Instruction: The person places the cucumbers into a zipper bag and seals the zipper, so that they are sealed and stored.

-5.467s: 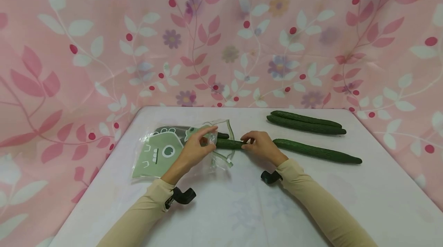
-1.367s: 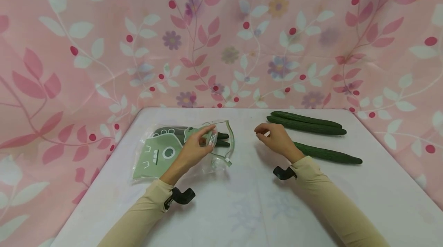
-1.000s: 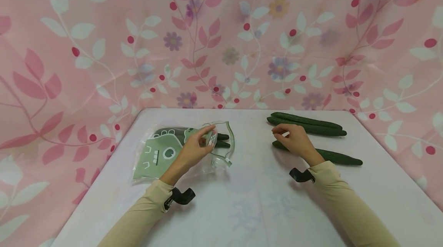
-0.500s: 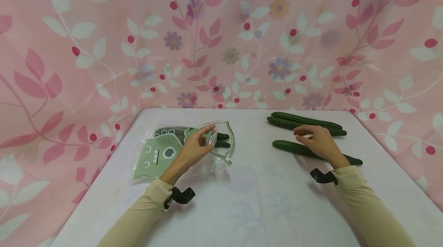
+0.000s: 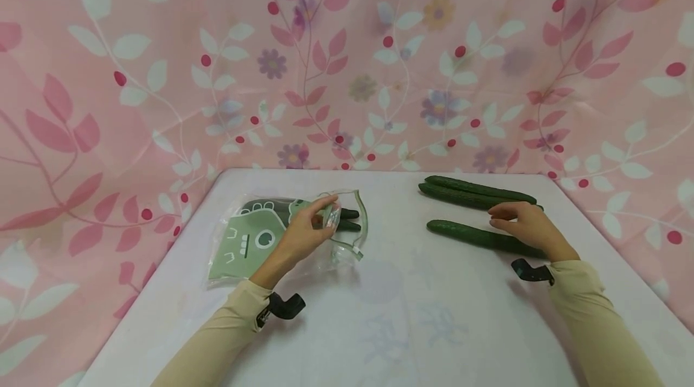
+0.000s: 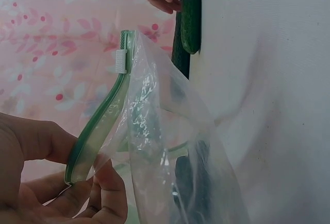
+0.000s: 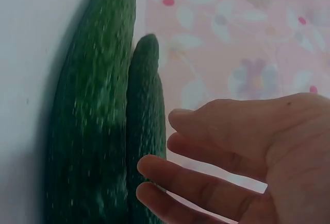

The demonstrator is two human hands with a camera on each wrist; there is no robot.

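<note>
My left hand (image 5: 297, 235) pinches the green zip edge of a clear zip bag (image 5: 233, 260), which lies on the table with a green one-eyed monster print. The bag's mouth is held up and faces right. Ends of two cucumbers (image 5: 349, 227) show in the mouth. In the left wrist view, thumb and fingers grip the zip strip (image 6: 98, 118), with its white slider (image 6: 121, 62) higher up. My right hand (image 5: 528, 227), fingers relaxed and holding nothing, hovers over the right part of a single cucumber (image 5: 472, 234). In the right wrist view, fingers (image 7: 185, 180) spread beside a cucumber (image 7: 93, 116).
A pair of cucumbers (image 5: 466, 194) lies side by side behind the single one, at the back right. Under everything is a white-covered table (image 5: 390, 327). A pink floral curtain (image 5: 347, 61) hangs behind its far edge.
Earlier my right hand pushed a cucumber into the bag; that cucumber now lies inside. The right hand has let go and travelled right, over the single cucumber. The left hand stays put.
</note>
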